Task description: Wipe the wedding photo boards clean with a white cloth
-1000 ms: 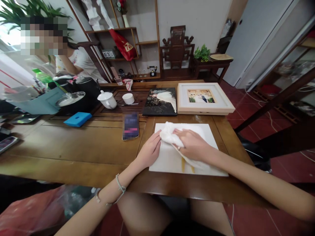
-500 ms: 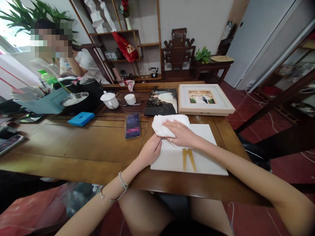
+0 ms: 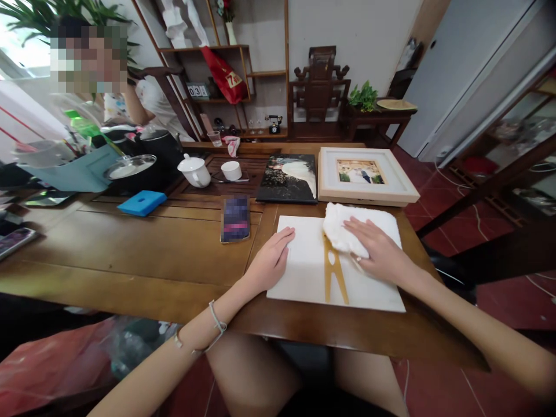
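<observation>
A white flat board (image 3: 299, 278) lies on the table in front of me, with a gold-coloured, A-shaped figure on it (image 3: 333, 275). My left hand (image 3: 271, 260) rests on the board's left edge, fingers stretched out and nothing in them. On the upper right part of the board, my right hand (image 3: 377, 252) holds a folded white towel (image 3: 384, 223) pressed down under its fingers. The towel covers the top tip of the gold figure and reaches the board's far right corner.
Behind the board stand a white-framed photo (image 3: 362, 174) and a dark photo panel (image 3: 286, 178). Left of it lie a phone (image 3: 235, 219) and a blue block (image 3: 142, 202). A lidded white cup (image 3: 194, 171) and small bowl (image 3: 231, 170) stand farther back. Another person sits far left.
My right hand has moved the towel rightward across the board, uncovering more of the gold figure. My left hand stays at the left edge, now apart from the towel.
</observation>
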### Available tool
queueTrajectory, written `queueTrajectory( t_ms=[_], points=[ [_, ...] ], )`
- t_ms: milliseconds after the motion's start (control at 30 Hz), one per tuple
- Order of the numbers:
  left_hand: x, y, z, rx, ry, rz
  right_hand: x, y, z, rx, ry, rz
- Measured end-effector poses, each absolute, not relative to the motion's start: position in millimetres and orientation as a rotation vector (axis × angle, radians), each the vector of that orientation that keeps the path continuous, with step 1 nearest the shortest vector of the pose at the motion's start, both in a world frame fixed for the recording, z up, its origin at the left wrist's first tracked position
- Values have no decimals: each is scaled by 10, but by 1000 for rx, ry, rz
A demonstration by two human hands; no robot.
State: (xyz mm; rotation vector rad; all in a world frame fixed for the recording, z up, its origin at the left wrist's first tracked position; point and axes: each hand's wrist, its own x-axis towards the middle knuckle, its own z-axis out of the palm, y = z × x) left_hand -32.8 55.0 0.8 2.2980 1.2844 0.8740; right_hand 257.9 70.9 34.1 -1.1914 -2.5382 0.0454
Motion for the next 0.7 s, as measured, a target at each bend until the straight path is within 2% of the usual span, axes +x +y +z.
queueTrajectory(
  t_ms=[200,333,433,500,600,700],
  points=[
    [-332,549,-1,2307,1267,885,2292,-167,441,-724,-2861,24],
    [-342,551,-4,2287,1254,889,2203,-252,490,-574,-2923,172],
    [-346,553,-4,2286,1255,871,2299,80,504,-731,-2814,400],
    [-345,553,-4,2296,1257,861,2406,386,488,-888,-2705,434],
    [-341,551,3,2305,1262,854,2534,754,426,-1158,-2533,312],
    [-336,546,16,2301,1267,848,2522,743,365,-1427,-2442,172]
  ],
)
